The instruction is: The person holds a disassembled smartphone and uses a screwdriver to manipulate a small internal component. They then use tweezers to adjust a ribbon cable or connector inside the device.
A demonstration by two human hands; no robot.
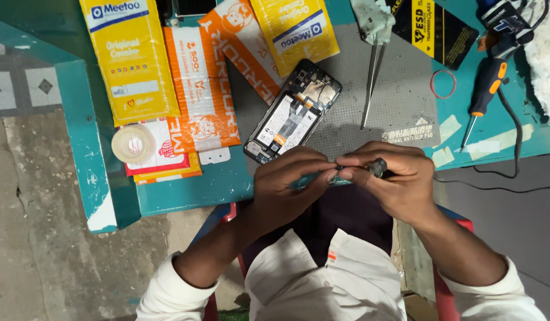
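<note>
Two bare hands meet just over the near edge of the teal worktop (185, 190), above the person's lap. Left hand (287, 184): fingers pressed together, tips pinching a small thin part (334, 175) — too small and too shadowed to make out its kind. Right hand (394, 178): fingers curled and closed round a short black tool (378, 167), its rounded end showing between thumb and forefinger. Fingertips of both hands touch or nearly touch at the small part.

Just beyond the left hand, an opened phone (292, 113) lies back-off on the grey anti-slip mat (400, 83), tilted diagonally, battery and inner boards showing. Its near corner is close to the left knuckles; cannot tell whether they touch.

Metal tweezers (370, 83) lie on the mat right of the phone, points toward the person. Red rubber band (443, 83) sits at the mat's right edge. Orange-and-black screwdriver (483, 98) lies on the teal surface further right, with a black cable (513, 137) trailing beside it. Scraps of pale tape (447, 128) are stuck near the screwdriver tip.

Left side: yellow packets (132, 59) and orange packets (200, 89) overlap, with a roll of clear tape (133, 143) resting on a red-and-white packet near the worktop's corner. Black glass-protector packet (435, 27) at the far right edge.

White sleeves on both arms.
</note>
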